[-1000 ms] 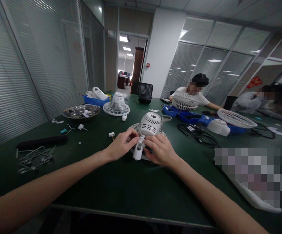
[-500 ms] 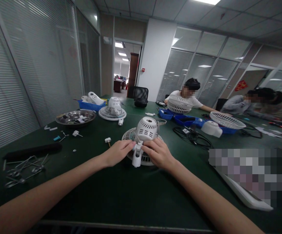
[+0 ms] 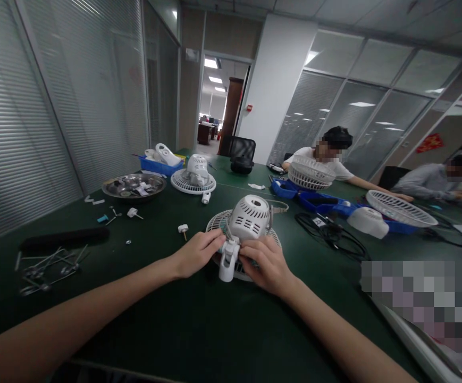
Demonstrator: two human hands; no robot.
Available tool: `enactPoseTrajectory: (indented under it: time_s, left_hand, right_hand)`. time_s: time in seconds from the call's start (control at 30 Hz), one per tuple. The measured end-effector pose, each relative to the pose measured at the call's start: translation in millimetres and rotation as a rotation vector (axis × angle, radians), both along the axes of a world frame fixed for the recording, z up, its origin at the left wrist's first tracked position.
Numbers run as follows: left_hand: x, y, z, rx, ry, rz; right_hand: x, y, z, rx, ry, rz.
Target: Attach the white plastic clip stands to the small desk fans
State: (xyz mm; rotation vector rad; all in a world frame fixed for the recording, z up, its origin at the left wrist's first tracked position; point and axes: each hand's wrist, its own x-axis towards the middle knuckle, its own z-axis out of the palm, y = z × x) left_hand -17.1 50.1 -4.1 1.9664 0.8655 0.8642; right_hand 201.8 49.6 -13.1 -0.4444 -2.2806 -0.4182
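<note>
A white fan head (image 3: 250, 217) lies on its round grille on the green table, its vented motor housing facing up. A white pivot bracket (image 3: 228, 260) sticks out of its near side. My left hand (image 3: 199, 251) has thumb and fingers pressed together on the left of the bracket's neck. From the right, my right hand (image 3: 267, 260) curls its fingers round the other side of the neck and over the grille. A thin cable loops behind the housing.
At left are a metal bowl (image 3: 134, 187), a black rod (image 3: 64, 239) and bent metal wires (image 3: 51, 270). Beyond stands a second fan head (image 3: 197, 173). Blue trays (image 3: 321, 202), black cables (image 3: 332, 234) and a pale panel (image 3: 410, 335) lie right. A person (image 3: 326, 154) sits across.
The view has turned left, so everything sits further right in the picture. The fan head is tilted slightly more, its bracket leaning left. Both hands stay on it.
</note>
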Motion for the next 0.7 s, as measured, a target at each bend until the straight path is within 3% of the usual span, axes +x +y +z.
enactPoseTrajectory:
  time_s: [0.3,0.57,0.7]
  left_hand:
    - [-3.0,-11.1,6.1,0.164,0.138,0.033]
    - [2.2,-8.8,-4.0,0.129,-0.020,0.044]
    - [5.0,-10.3,-7.8,0.031,-0.125,0.045]
  right_hand:
    - [-0.3,-1.0,-0.3,-0.010,0.035,-0.028]
    - [-0.5,-4.8,9.0,-0.035,0.016,-0.037]
    - [-0.3,-5.5,10.2,-0.038,0.009,-0.046]
